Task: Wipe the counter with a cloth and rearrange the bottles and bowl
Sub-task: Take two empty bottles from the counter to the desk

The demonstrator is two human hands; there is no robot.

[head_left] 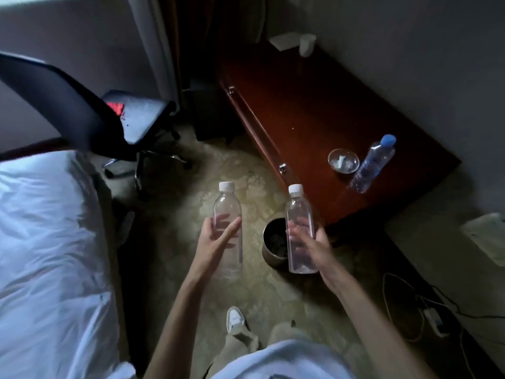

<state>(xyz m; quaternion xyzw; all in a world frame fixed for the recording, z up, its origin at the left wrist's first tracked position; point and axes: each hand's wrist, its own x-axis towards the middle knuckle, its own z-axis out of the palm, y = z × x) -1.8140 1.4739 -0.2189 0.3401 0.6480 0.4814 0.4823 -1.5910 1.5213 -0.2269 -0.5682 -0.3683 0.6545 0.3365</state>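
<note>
I hold two clear white-capped bottles upright over the carpet, in front of the dark wooden counter [300, 105]. My left hand [216, 239] grips the left bottle [227, 206] around its middle. My right hand [314, 242] grips the right bottle [299, 214] the same way. A third clear bottle with a blue cap [374, 165] stands near the counter's right end. A small glass bowl [343, 160] sits just left of it. No cloth is clearly in view.
A metal waste bin [273, 242] stands on the floor below my right hand. A black office chair [131, 119] is at the left, a white bed [46, 242] beside it. A white box [282, 41] and cup [306, 44] sit at the counter's far end. Cables [426, 310] lie at the right.
</note>
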